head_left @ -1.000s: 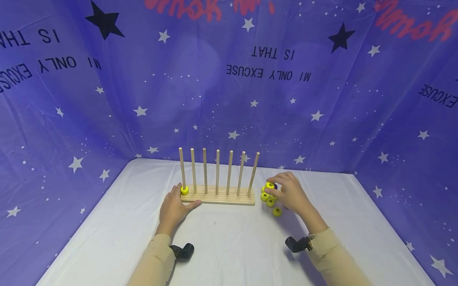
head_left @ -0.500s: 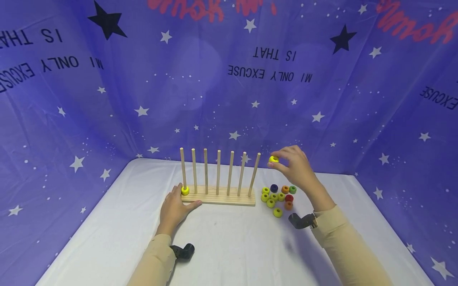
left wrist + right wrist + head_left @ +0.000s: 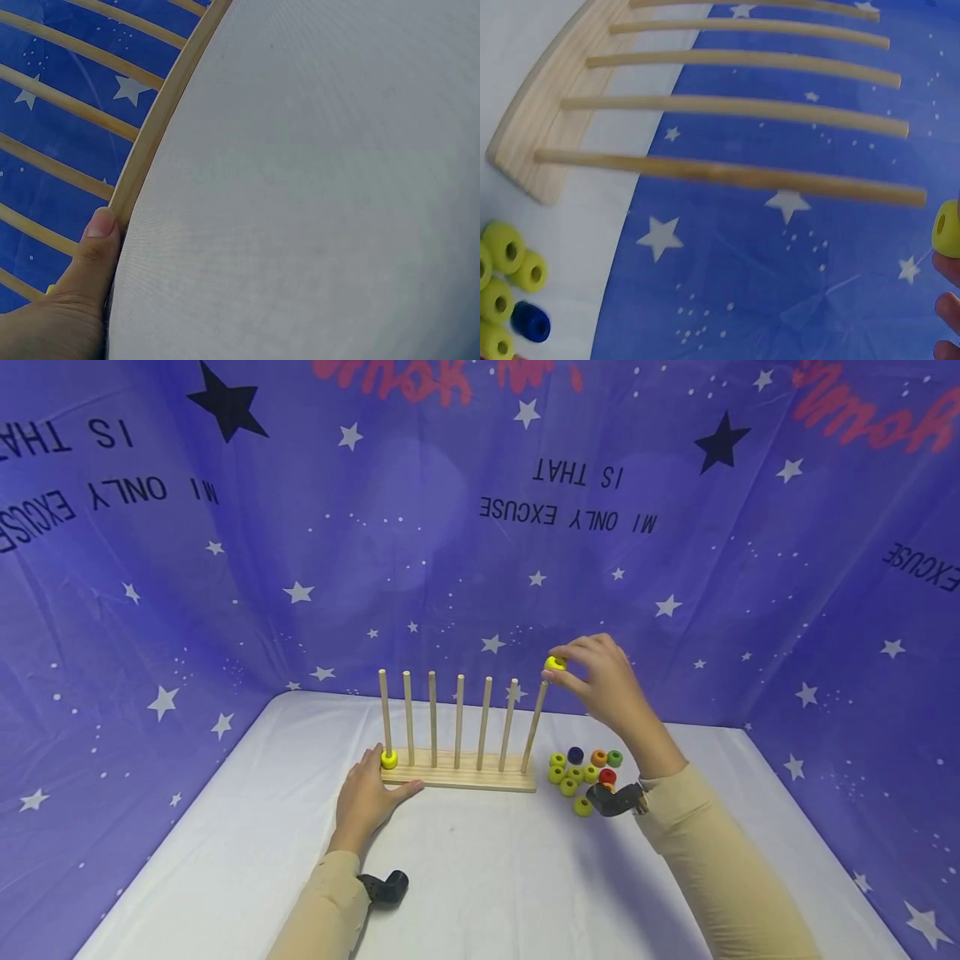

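In the head view a wooden peg rack (image 3: 472, 781) with several upright pegs stands on the white table. My left hand (image 3: 366, 797) holds its left end, the thumb (image 3: 99, 232) along the front edge in the left wrist view. One yellow bead (image 3: 388, 760) sits at the foot of the leftmost peg. Between thumb and fingertips my right hand (image 3: 606, 683) pinches another yellow bead (image 3: 556, 663), just above the top of the rightmost peg (image 3: 534, 727). The right wrist view shows this held bead (image 3: 948, 231) apart from the peg's tip.
Right of the rack lie several loose yellow beads (image 3: 575, 774), with a dark blue bead (image 3: 575, 755), an orange bead (image 3: 599, 757), a green bead (image 3: 615, 758) and a red bead (image 3: 607, 775). Purple star-printed cloth (image 3: 420, 552) hangs behind and at both sides.
My right hand has lifted a yellow bead from the loose group, then moved up and left to the rightmost peg's top. The left hand keeps its place on the rack.
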A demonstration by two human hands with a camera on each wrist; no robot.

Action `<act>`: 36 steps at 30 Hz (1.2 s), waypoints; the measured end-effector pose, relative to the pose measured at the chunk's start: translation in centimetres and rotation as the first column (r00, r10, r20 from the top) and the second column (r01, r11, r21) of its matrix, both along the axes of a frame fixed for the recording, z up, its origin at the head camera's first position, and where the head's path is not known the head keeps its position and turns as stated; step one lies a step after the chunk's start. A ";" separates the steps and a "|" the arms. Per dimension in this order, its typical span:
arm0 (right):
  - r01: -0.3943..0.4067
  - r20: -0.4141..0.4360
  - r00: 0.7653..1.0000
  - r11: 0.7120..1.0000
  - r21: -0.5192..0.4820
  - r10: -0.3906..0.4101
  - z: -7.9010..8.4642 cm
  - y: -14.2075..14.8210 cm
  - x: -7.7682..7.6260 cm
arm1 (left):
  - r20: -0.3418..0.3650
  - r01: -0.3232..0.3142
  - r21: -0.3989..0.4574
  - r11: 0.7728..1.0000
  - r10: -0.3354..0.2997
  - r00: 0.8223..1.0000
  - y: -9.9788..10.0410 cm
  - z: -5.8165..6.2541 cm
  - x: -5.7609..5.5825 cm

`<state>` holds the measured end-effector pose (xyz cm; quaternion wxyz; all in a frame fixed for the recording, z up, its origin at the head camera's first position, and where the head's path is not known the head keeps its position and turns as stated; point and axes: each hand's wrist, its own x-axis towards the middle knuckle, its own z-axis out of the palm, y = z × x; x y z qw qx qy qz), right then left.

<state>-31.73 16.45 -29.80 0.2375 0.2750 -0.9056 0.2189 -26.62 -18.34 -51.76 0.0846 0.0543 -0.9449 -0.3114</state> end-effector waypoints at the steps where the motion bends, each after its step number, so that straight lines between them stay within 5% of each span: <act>1: -0.003 -0.002 1.000 1.000 0.003 0.003 0.2 -0.4 0.0 | 0.000 -0.001 -0.001 1.000 0.001 1.000 0.0 0.0 0.0; 36: -0.157 -0.039 0.986 0.977 0.142 0.164 0.3 -16.6 -0.4 | 0.016 -0.010 0.020 1.000 0.010 1.000 0.0 0.0 0.1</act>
